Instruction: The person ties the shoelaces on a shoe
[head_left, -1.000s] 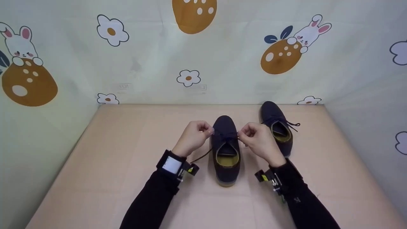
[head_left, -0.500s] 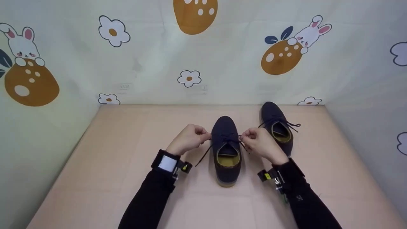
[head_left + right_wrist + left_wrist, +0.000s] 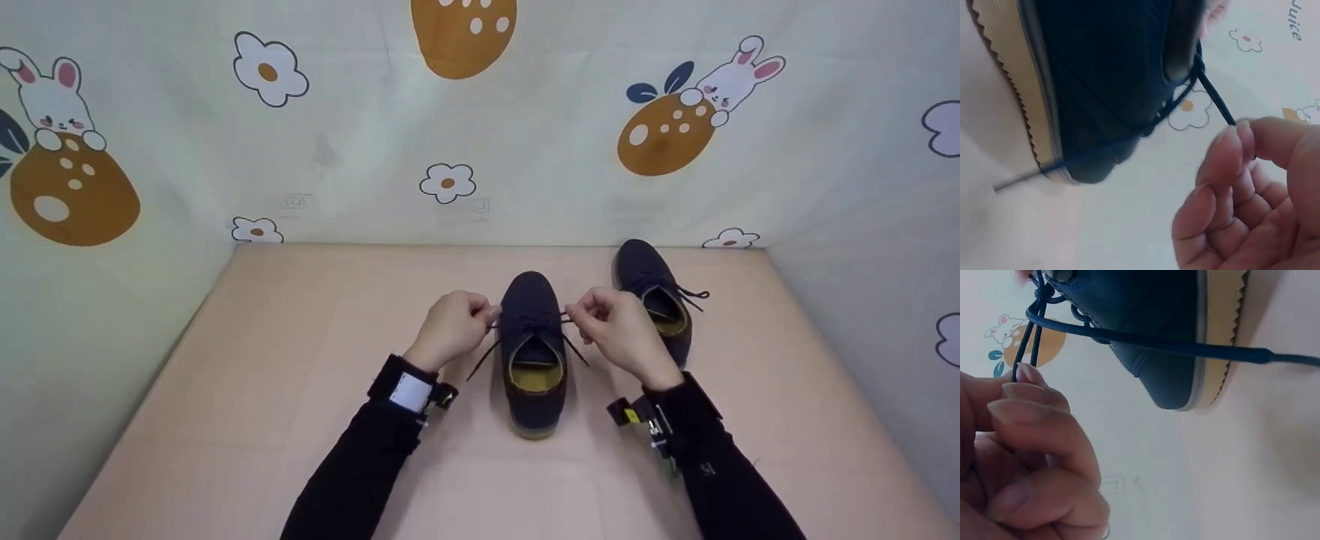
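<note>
A dark navy shoe (image 3: 529, 296) stands on the table, toe pointing away, with a knotted bow across its opening. My left hand (image 3: 456, 326) pinches one loop of the shoelace (image 3: 1026, 343) between thumb and forefinger, just left of the shoe. On the other side my right hand (image 3: 616, 330) pinches the opposite loop, its lace (image 3: 1216, 95) stretched up to the knot. A loose lace end hangs down each side of the shoe. In the left wrist view the knot (image 3: 1044, 292) sits between the two hands, above the tongue.
A second navy shoe (image 3: 637, 262) stands behind my right hand, its lace tied with a loop sticking out to the right. The pinkish table (image 3: 300, 337) meets a patterned cloth backdrop (image 3: 352, 150) at the back and both sides.
Both hands still pinch the lace. The left hand drew outward and down, then came back slightly up and in; the right hand shifted a little outward. Both loose ends now show.
</note>
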Available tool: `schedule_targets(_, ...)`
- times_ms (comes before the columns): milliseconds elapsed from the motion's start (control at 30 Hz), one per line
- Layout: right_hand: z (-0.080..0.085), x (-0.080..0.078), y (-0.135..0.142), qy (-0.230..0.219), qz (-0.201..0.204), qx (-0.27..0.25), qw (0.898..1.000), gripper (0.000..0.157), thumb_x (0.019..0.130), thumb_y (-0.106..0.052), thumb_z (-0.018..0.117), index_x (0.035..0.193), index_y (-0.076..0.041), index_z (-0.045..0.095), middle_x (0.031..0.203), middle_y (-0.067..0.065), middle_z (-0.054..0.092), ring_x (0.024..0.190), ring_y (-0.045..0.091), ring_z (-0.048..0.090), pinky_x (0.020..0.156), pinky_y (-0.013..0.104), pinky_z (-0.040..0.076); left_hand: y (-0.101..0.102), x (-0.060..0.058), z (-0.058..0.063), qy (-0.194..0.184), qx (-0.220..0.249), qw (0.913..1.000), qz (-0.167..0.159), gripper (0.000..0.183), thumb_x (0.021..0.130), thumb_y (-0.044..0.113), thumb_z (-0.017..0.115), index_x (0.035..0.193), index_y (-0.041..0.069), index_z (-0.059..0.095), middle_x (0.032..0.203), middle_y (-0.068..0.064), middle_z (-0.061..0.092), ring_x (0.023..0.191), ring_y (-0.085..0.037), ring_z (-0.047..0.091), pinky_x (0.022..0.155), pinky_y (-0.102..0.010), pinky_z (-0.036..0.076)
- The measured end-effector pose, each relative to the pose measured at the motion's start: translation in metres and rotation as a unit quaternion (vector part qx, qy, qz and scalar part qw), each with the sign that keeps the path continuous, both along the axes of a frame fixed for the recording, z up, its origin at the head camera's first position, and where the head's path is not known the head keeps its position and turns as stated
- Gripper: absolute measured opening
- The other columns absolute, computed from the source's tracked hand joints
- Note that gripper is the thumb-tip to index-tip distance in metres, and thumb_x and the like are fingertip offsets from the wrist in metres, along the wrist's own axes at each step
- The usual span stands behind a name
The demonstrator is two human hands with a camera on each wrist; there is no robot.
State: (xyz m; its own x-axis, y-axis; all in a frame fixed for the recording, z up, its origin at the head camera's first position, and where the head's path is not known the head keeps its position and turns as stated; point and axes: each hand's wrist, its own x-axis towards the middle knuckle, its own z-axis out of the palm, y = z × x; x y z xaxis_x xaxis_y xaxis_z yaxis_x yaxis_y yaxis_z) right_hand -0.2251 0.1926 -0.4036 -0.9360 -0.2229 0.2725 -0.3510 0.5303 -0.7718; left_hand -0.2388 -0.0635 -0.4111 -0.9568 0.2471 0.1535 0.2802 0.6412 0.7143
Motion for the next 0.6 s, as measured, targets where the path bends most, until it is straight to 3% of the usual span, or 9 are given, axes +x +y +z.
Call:
schedule_targets(100,-0.003,-0.001,0.002,0.014,-0.021,0.041,0.999,0.021,0.093,-0.016,0.07,0.073,-0.012,0.064,0.057,-0.003,0.057,0.051,0.015,0.053,0.048,0.024,0.037,-0.003,0.001,0.0,0.011,-0.036,0.9992,0.016,0.044,0.097,0.02,0.062,0.055,0.015,0.049,0.051,0.007,0.041,0.049,-0.012,0.042,0.05,-0.028,0.033)
schedule_targets(267,-0.013,-0.005,0.005,0.018,-0.028,0.122,0.992,0.024,0.09,-0.016,0.069,0.068,-0.013,0.061,0.057,-0.008,0.055,0.053,0.01,0.052,0.055,0.026,0.04,-0.007,-0.002,-0.003,-0.007,-0.066,0.9975,0.024,0.046,0.095,0.02,0.063,0.052,0.017,0.046,0.048,0.009,0.038,0.048,-0.012,0.04,0.051,-0.028,0.032)
schedule_targets(467,-0.009,-0.004,0.012,-0.036,-0.021,0.057,0.997,0.026,0.095,-0.024,0.067,0.073,-0.012,0.063,0.056,-0.003,0.056,0.049,0.015,0.054,0.045,0.025,0.037,-0.017,-0.003,0.002,-0.046,-0.009,0.9988,-0.016,0.039,0.097,0.023,0.062,0.06,0.011,0.061,0.054,0.007,0.051,0.05,-0.012,0.043,0.052,-0.028,0.034)
schedule_targets(600,-0.007,-0.004,0.014,-0.082,0.005,0.055,0.995,0.028,0.098,-0.028,0.064,0.077,-0.01,0.063,0.057,-0.002,0.057,0.049,0.015,0.049,0.046,0.024,0.032,-0.022,-0.004,0.004,-0.066,-0.02,0.9966,-0.045,0.036,0.097,0.028,0.062,0.068,0.008,0.069,0.057,0.006,0.058,0.05,-0.011,0.045,0.051,-0.026,0.035)
